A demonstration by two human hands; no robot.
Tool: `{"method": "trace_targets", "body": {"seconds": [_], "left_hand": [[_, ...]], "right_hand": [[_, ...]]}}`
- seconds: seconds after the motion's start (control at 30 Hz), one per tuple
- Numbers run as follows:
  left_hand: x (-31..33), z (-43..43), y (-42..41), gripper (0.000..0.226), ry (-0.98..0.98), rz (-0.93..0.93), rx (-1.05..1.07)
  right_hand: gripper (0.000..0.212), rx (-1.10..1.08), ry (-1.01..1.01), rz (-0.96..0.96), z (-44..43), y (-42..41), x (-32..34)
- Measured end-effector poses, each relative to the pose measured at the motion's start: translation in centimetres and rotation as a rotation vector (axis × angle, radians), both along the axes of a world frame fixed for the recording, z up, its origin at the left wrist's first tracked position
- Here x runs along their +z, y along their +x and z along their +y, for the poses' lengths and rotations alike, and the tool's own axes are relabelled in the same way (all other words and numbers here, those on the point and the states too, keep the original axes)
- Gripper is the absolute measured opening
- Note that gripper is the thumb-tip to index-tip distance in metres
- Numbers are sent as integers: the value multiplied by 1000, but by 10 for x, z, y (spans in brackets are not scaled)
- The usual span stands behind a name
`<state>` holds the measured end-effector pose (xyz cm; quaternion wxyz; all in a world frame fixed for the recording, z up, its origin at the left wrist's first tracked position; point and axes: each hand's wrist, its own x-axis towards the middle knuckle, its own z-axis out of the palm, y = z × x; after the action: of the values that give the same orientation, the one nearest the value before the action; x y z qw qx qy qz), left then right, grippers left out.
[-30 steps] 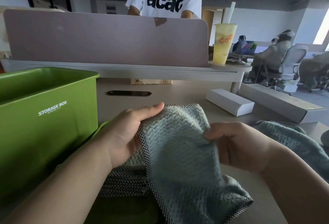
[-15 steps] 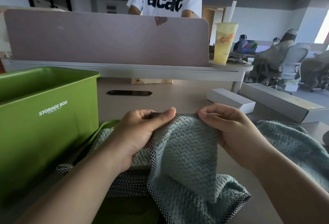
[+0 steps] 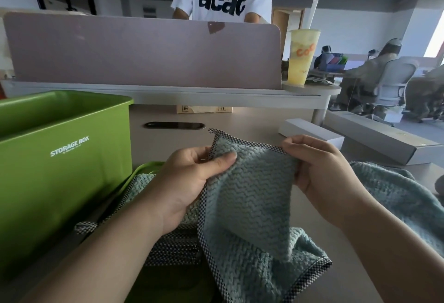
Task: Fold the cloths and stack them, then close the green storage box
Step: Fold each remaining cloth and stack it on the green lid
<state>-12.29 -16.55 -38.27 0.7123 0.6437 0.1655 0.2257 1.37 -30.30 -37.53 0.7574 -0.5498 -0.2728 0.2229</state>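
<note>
First: Your left hand (image 3: 189, 182) pinches the top left corner of the teal cloth (image 3: 252, 194), with the thumb on the front side. Your right hand (image 3: 322, 177) grips the top edge on the other side with curled fingers. You hold it raised in front of you, so the lower part hangs down and bunches on the table (image 3: 240, 120) at 6 o'clock.

Second: Yes. I think you hold it by the checkered hem so that the corners can meet evenly for the fold. This cloth is not yet folded.

First: The stack of folded cloths (image 3: 173, 247) lies at 7 o'clock, partly under your left wrist. It is near enough that you can lay this one on top without a long reach.

Second: Notice that the stack rests on what seems to be the green lid (image 3: 147, 166). The green storage box (image 3: 60, 170) stands open at 9 o'clock, just beside it. In my judgement, you must take the stack off before you can close the box.

First: A second teal cloth (image 3: 396, 197) lies loose at 3 o'clock, behind your right forearm. So some folding remains.
</note>
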Motion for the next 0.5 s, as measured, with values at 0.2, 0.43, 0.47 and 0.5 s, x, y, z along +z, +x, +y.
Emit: {"method": "trace_targets", "body": {"seconds": [0.2,0.43,0.47,0.5], "left_hand": [[0,2,0,43,1,-5,-2],[0,2,0,35,-26,-14,-2],[0,2,1,35,-32,-14,2],[0,1,1,35,-43,-13,5]], "right_hand": [[19,24,-78,-97,-1,-1,-1],[16,-120,-45,-173,0,3,-4],[13,-126,-32,-174,-1,3,-4],[13,-124,-17,-169,-1,4,-4]]}}
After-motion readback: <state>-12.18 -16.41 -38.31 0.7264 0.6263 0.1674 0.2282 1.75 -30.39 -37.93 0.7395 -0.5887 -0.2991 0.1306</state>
